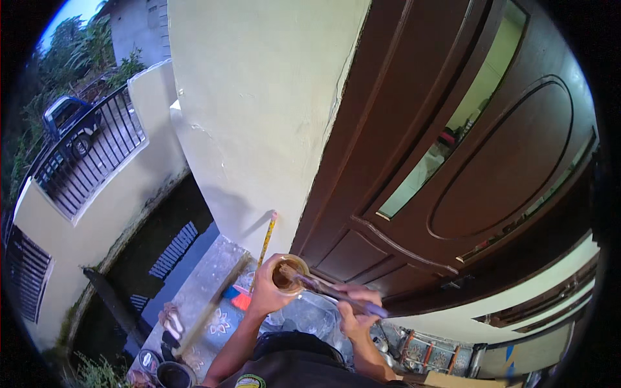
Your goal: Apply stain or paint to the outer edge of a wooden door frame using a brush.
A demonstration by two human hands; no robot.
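cup [289, 274] | left hand [266, 290] grips it | right hand [354, 312] closed on brush [330, 290]

The tall dark brown wooden door [453, 161] looks smooth and glossy, with carved panels. The cream plastered wall [259, 97] beside it is matt and slightly rough, with fine cracks. The small round cup [289, 273] holds glossy brown liquid. The black railing [90, 158] looks like metal.
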